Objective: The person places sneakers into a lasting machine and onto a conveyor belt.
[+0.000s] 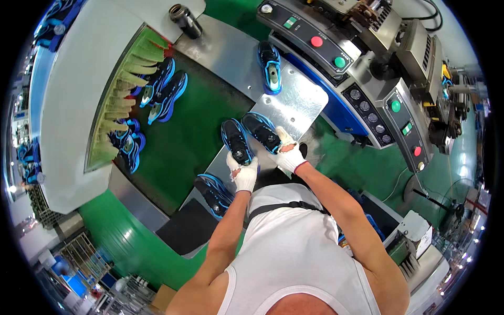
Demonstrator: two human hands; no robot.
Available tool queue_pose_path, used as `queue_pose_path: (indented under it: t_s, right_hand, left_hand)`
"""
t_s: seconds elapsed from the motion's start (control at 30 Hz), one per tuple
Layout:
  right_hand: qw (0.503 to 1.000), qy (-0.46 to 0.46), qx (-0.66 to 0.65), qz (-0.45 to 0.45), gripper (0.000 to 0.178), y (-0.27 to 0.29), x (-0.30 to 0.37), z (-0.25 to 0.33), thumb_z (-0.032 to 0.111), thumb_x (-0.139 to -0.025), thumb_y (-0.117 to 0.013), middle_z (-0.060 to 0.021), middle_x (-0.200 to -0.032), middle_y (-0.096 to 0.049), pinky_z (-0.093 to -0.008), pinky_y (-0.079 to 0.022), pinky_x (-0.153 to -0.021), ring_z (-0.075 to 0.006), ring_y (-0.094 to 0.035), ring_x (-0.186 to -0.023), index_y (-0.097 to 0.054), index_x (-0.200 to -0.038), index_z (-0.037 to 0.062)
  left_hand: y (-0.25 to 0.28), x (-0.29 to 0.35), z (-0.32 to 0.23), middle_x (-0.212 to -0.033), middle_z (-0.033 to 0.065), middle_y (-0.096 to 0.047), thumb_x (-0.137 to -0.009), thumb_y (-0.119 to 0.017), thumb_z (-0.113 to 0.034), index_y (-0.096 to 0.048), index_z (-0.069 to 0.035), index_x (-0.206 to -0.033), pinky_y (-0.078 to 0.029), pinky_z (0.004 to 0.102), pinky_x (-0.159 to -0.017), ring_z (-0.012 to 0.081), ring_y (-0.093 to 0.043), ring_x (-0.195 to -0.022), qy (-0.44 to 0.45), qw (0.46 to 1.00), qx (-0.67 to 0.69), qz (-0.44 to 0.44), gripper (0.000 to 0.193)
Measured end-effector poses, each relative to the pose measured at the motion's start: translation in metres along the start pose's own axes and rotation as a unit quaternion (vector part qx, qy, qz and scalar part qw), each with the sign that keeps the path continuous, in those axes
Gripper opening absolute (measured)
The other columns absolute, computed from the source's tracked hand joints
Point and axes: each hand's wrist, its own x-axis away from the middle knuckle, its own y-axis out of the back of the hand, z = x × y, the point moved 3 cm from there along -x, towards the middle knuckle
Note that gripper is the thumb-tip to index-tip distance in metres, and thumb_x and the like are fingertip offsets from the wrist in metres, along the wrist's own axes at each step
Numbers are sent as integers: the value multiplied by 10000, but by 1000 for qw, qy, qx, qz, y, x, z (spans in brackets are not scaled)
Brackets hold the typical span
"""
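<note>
A black sneaker with blue edging is gripped at its end nearest me by my left hand. Close beside it on the right, a matching black sneaker is held by my right hand. White gloves with bare fingertips cover both hands. The toes of both shoes point away from me, over the metal ledge. Another sneaker lies left of my left forearm. Farther off, one more sneaker rests on the shiny metal plate.
A green conveyor belt runs at left, carrying several similar shoes beside a strip curtain. A dark metal flask stands on the far ledge. At right is a machine with button panels. A black pad lies near the belt.
</note>
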Motion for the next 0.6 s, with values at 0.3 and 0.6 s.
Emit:
queue_pose_path:
  t_s: [0.3, 0.6]
  right_hand:
    - [894, -370, -227, 110, 786, 62, 42, -15, 593, -769, -771, -321, -1153, -686, -439, -522, -971, -386, -684, -1130, -661, -1127, -99]
    - [558, -415, -593, -407, 570, 224, 258, -27, 85, -820, -837, -52, -1082, -695, -322, -573, -759, -149, -665, -901, -588, -1331, 45]
  left_hand:
    - [36, -42, -79, -1341, 265, -616, -735, -851, -438, -423, 64, -1453, -450, 441, -1087, 410, -622, -1208, 15, 965, -205, 162, 975]
    - [-103, 145, -243, -1208, 85, -678, -784, -876, -204, -529, -36, -1379, -512, 360, -972, 192, -642, -1066, -196, 814, -10, 547, 710]
